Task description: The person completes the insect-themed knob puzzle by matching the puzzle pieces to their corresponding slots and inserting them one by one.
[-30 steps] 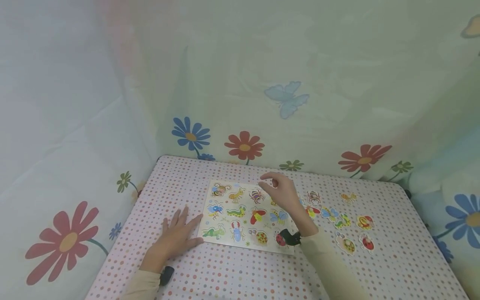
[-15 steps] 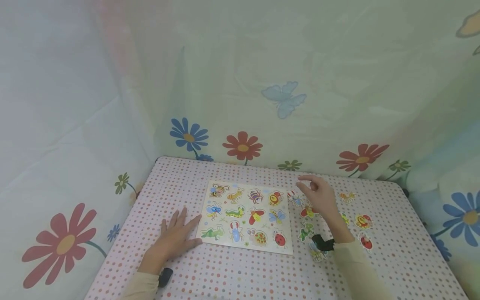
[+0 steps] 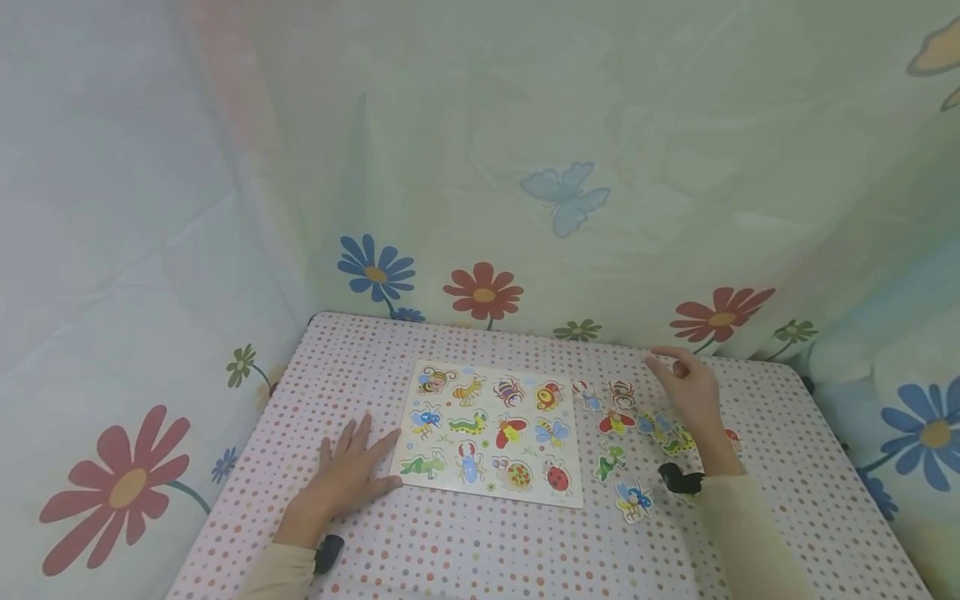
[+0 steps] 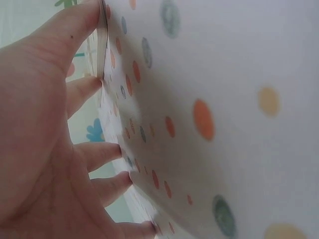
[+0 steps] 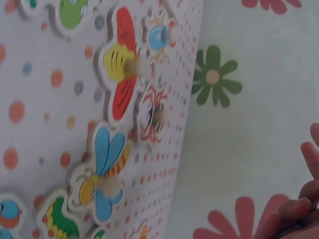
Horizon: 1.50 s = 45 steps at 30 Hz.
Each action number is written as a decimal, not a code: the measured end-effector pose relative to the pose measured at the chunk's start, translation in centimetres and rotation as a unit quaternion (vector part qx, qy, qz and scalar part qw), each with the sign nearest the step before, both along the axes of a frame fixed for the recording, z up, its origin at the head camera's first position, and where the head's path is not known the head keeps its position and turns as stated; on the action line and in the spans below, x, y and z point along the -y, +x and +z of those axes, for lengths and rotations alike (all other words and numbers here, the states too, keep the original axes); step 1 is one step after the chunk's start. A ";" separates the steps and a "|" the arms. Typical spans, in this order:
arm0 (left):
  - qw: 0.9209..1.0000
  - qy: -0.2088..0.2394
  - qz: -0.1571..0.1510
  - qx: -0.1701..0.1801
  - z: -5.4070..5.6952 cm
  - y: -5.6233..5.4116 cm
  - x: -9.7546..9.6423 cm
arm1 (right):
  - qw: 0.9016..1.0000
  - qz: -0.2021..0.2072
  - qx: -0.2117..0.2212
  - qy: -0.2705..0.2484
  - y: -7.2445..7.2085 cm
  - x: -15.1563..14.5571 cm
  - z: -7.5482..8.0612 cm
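A puzzle board (image 3: 483,392) with rows of cartoon insects lies on the table. My left hand (image 3: 347,475) rests spread at the board's left edge, thumb and a fingertip right at its side in the left wrist view. To the right lie loose insect pieces with small knobs: a red-winged bug (image 3: 617,422), a green grasshopper (image 3: 611,461), a blue fly (image 3: 633,502) and a blue-winged bee (image 5: 102,149). Above the pieces at the far right hovers my right hand (image 3: 688,396), thumb and index finger extended and apart, nothing between them, other fingers curled in.
A stag beetle piece (image 3: 587,397) lies close to the board's right edge, with a spider piece (image 3: 622,393) beside it. A caterpillar piece (image 3: 678,439) is partly behind the right forearm. A flower-printed curtain (image 3: 420,167) stands behind the table's far edge.
My right hand has moved right, from over the board to above the loose pieces, uncovering the board's right side and the pieces beside it. The left hand has stayed in place.
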<state>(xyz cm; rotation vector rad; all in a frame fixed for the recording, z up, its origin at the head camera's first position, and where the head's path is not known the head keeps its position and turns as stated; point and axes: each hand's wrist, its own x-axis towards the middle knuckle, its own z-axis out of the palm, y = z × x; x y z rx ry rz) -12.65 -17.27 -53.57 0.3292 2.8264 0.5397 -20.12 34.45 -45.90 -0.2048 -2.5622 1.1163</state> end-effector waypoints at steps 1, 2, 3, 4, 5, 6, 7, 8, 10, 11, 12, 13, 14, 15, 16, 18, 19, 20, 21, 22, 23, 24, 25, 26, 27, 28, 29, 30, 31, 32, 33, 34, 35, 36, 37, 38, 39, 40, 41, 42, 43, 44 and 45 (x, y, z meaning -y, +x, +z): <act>1.000 0.000 0.000 0.000 0.0 0.0 0.0 | 1.000 -0.007 0.004 -0.001 -0.1 -0.5 -0.1; 1.000 0.000 0.000 0.000 0.0 0.0 0.0 | 1.000 -0.015 0.011 -0.003 -0.2 -0.9 -0.2; 1.000 0.000 0.000 0.000 0.0 0.0 0.0 | 1.000 -0.022 0.014 -0.002 -0.3 -1.3 -0.4; 1.000 0.000 -0.001 -0.001 0.0 0.0 0.0 | 0.999 -0.030 0.014 0.000 -0.5 -1.7 -0.5; 1.000 -0.001 -0.001 -0.001 -0.1 0.0 0.0 | 0.999 -0.038 0.015 0.003 -0.6 -2.2 -0.7; 1.000 -0.001 0.000 -0.001 -0.1 0.0 0.0 | 0.999 -0.047 0.020 0.005 -0.6 -2.6 -0.8; 1.000 -0.002 -0.001 -0.001 0.0 0.0 0.0 | 0.998 -0.055 0.021 0.005 -0.7 -2.9 -1.0; 1.000 -0.002 -0.001 -0.003 -0.1 0.0 0.0 | 0.998 -0.062 0.019 0.003 -0.7 -3.3 -1.1; 1.000 -0.004 -0.001 -0.006 0.0 0.0 0.0 | 0.997 -0.077 0.023 -0.004 -0.7 -3.9 -1.3; 1.000 -0.005 -0.001 -0.005 -0.1 0.0 0.0 | 0.996 -0.085 0.029 -0.009 -0.8 -4.1 -1.4; 1.000 -0.005 0.000 -0.003 -0.1 0.0 0.0 | 0.995 -0.093 0.036 -0.012 -0.8 -4.4 -1.5; 1.000 -0.006 0.000 -0.003 -0.1 0.0 0.0 | 0.994 -0.101 0.042 -0.018 -0.8 -4.6 -1.7; 1.000 -0.006 0.000 -0.002 -0.1 0.0 0.0 | 0.992 -0.110 0.053 -0.021 -0.8 -4.9 -1.8; 1.000 -0.006 0.000 0.000 -0.1 0.0 0.0 | 0.991 -0.118 0.064 -0.024 -0.9 -5.1 -1.9; 1.000 -0.005 0.000 0.000 -0.1 0.0 0.0 | 0.989 -0.125 0.071 -0.025 -1.0 -5.4 -2.2; 1.000 -0.005 0.000 0.001 -0.1 0.0 0.1 | 0.987 -0.136 0.082 -0.025 -1.2 -5.9 -2.6; 1.000 -0.005 0.000 0.000 -0.2 -0.1 0.1 | 0.986 -0.139 0.087 -0.024 -1.3 -6.1 -2.8; 1.000 -0.005 0.000 -0.001 -0.2 -0.1 0.1 | 0.985 -0.144 0.093 -0.020 -1.4 -6.3 -3.1; 1.000 -0.004 0.000 -0.002 -0.2 -0.1 0.1 | 0.984 -0.148 0.095 -0.017 -1.6 -6.5 -3.3; 1.000 -0.004 0.000 -0.003 -0.3 -0.1 0.0 | 0.983 -0.153 0.100 -0.015 -1.6 -6.7 -3.5; 1.000 -0.003 0.001 -0.001 -0.3 -0.1 0.0 | 0.982 -0.158 0.106 -0.015 -1.7 -6.9 -3.7; 1.000 -0.003 0.001 -0.001 -0.3 -0.1 0.0 | 0.980 -0.163 0.112 -0.014 -1.8 -7.0 -3.9; 1.000 -0.002 0.001 -0.002 -0.3 -0.1 0.0 | 0.979 -0.167 0.114 -0.016 -1.8 -7.2 -4.0; 1.000 -0.001 0.000 -0.004 -0.4 -0.1 0.0 | 0.978 -0.170 0.118 -0.016 -1.9 -7.3 -4.2; 1.000 -0.001 0.000 -0.004 -0.4 -0.1 0.0 | 0.977 -0.171 0.122 -0.020 -1.9 -7.4 -4.5; 1.000 0.000 0.000 -0.004 -0.4 -0.1 0.1 | 0.977 -0.171 0.126 -0.023 -1.9 -7.5 -4.7; 1.000 0.000 0.000 -0.005 -0.4 -0.1 0.1 | 0.977 -0.170 0.129 -0.026 -1.8 -7.6 -4.8; 1.000 -0.001 0.000 -0.005 -0.5 -0.1 0.1 | 0.976 -0.169 0.132 -0.028 -1.8 -7.7 -5.0; 1.000 -0.001 0.000 -0.005 -0.4 -0.1 0.1 | 0.976 -0.168 0.136 -0.027 -1.8 -7.8 -5.2; 1.000 -0.001 0.000 -0.005 -0.4 -0.1 0.1 | 0.975 -0.167 0.142 -0.029 -1.8 -7.9 -5.3; 1.000 -0.002 0.000 -0.004 -0.4 -0.1 0.1 | 0.974 -0.167 0.149 -0.034 -1.7 -8.0 -5.5; 1.000 -0.002 0.001 -0.004 -0.4 -0.1 0.1 | 0.973 -0.165 0.155 -0.036 -1.6 -8.1 -5.6; 1.000 -0.003 0.001 -0.004 -0.4 -0.1 0.1 | 0.972 -0.163 0.163 -0.037 -1.6 -8.2 -5.7; 1.000 -0.003 0.002 -0.003 -0.3 -0.1 0.1 | 0.971 -0.161 0.170 -0.040 -1.6 -8.3 -5.8; 1.000 -0.004 0.002 -0.002 -0.3 0.0 0.1 | 0.970 -0.157 0.178 -0.044 -1.5 -8.3 -6.0; 1.000 -0.004 0.002 -0.002 -0.2 0.0 0.1 | 0.969 -0.155 0.184 -0.051 -1.4 -8.4 -6.0; 1.000 -0.003 0.002 -0.001 -0.2 0.0 0.1 | 0.968 -0.154 0.192 -0.053 -1.4 -8.4 -6.1; 1.000 -0.002 0.002 -0.001 -0.2 0.0 0.1 | 0.967 -0.152 0.195 -0.055 -1.3 -8.4 -6.2; 1.000 -0.003 0.002 -0.001 -0.2 0.1 0.1 | 0.967 -0.152 0.199 -0.057 -1.3 -8.5 -6.2; 1.000 -0.002 0.002 0.000 -0.2 0.0 0.1 | 0.966 -0.153 0.202 -0.058 -1.3 -8.5 -6.3; 1.000 -0.002 0.001 -0.002 -0.2 0.0 0.1 | 0.965 -0.154 0.205 -0.058 -1.3 -8.5 -6.3; 1.000 -0.003 0.001 -0.002 -0.2 0.0 0.0 | 0.964 -0.156 0.209 -0.056 -1.3 -8.5 -6.4; 1.000 -0.004 0.000 -0.003 -0.2 0.0 0.0 | 0.963 -0.159 0.213 -0.053 -1.4 -8.5 -6.5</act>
